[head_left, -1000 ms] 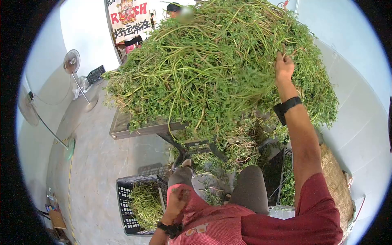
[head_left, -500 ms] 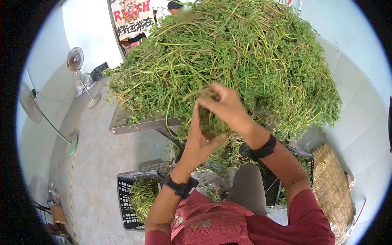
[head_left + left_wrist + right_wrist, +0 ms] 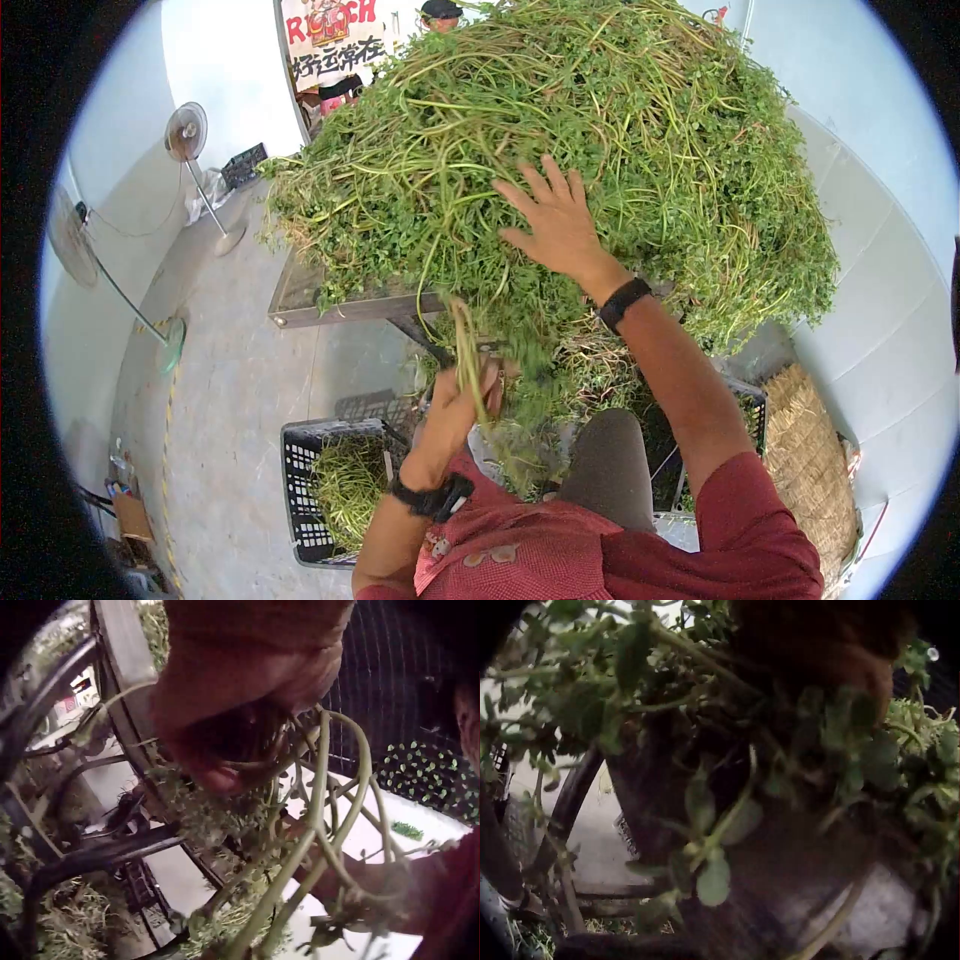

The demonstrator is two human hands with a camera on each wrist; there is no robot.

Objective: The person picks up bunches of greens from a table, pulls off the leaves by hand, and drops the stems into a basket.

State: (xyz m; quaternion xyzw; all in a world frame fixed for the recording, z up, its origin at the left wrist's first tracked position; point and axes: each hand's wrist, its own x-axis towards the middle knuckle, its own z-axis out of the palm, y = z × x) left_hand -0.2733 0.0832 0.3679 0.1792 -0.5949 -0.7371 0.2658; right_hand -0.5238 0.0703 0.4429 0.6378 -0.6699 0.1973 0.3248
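A big heap of long-stemmed leafy greens point(image 3: 640, 130) covers the table point(image 3: 350, 305) before me. Low in front of the table edge, my left hand point(image 3: 452, 405) grips a small bunch of stems point(image 3: 468, 350), whose blurred leafy ends hang toward my knees. The left wrist view shows that hand point(image 3: 247, 682) curled, with looping stems point(image 3: 322, 787) coming out of it. My right hand point(image 3: 558, 228) is over the front of the heap, palm down and fingers spread, holding nothing visible. In the right wrist view, leaves point(image 3: 712, 877) partly hide the dark right hand point(image 3: 832, 652).
A black crate point(image 3: 305, 490) with cut stems stands on the floor at my left; another crate point(image 3: 755, 400) stands at my right beside a straw-coloured mat point(image 3: 810, 450). Two fans point(image 3: 187, 132) stand farther left. A person point(image 3: 440, 14) is behind the heap.
My right hand came from the heap's right side to meet the left in front, then went back up over the heap, fingers spread. My left hand rose from my lap, then lowered with the stems.
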